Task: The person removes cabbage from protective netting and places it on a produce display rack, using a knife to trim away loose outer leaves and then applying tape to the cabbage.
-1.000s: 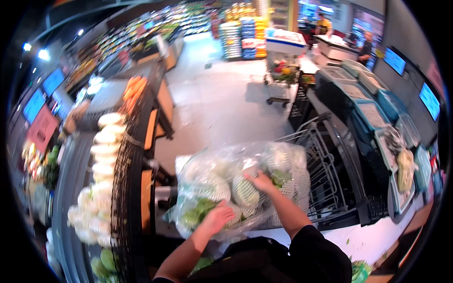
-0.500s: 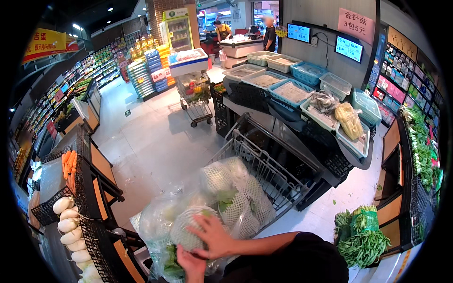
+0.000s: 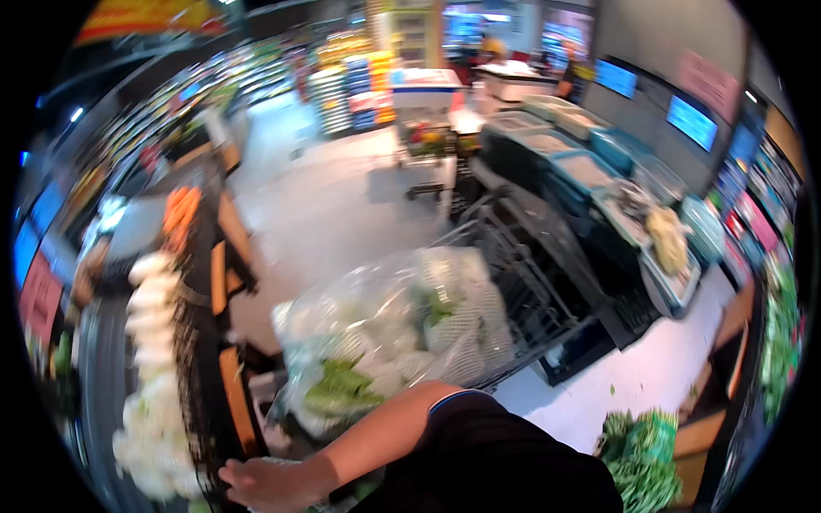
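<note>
My right arm reaches across to the left, and my right hand (image 3: 269, 486) is at the lower edge beside the black vegetable rack. Its fingers are blurred, and I cannot make out whether they hold anything. My left hand is out of sight. Above my forearm, a large clear plastic bag (image 3: 342, 299) full of pale round vegetables in white foam nets (image 3: 466, 329) rests at the shopping cart (image 3: 530, 282). Green leaves (image 3: 342, 385) show through the bag's near side.
On the left rack lie white radishes (image 3: 154, 299), carrots (image 3: 180, 214) and pale vegetables (image 3: 158, 436). To the right stands a dark stand with trays (image 3: 581, 171). Bundled greens (image 3: 641, 453) are at the lower right. Another cart (image 3: 423, 141) stands farther off.
My right hand has left the netted vegetable and moved down and left toward the rack. My left hand has gone out of view. The whole view has swung left and is blurred.
</note>
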{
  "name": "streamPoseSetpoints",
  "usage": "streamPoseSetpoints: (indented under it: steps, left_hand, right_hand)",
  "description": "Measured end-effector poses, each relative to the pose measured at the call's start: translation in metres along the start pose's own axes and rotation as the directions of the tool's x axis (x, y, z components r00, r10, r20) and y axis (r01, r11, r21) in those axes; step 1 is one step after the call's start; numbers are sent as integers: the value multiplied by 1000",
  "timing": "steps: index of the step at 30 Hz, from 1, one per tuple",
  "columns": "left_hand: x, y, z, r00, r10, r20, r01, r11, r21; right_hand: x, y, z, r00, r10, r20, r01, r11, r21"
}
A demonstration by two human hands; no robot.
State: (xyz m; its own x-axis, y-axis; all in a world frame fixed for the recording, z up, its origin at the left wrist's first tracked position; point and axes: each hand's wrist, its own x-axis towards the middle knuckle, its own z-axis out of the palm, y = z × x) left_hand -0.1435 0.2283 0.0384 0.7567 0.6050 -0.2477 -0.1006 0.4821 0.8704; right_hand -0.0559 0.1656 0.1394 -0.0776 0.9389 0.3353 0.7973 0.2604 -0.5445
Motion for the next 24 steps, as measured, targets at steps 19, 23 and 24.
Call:
streamPoseSetpoints:
  steps: [19,23,24]
  left_hand:
    - [-256,-43,-217,963,234,-134,-270,840,-470]
    - [-272,-49,-212,929,258,-264,-346,859,-378]
    - [-273,-46,-209,914,272,-301,-370,863,-344]
  right_hand:
    - [93,-135,167,443,-40,896,-753,526,396]
    - [113,-135,177,436,-327,838,-306,822,480]
    - [123,-134,181,458,-340,821,-197,862,467]
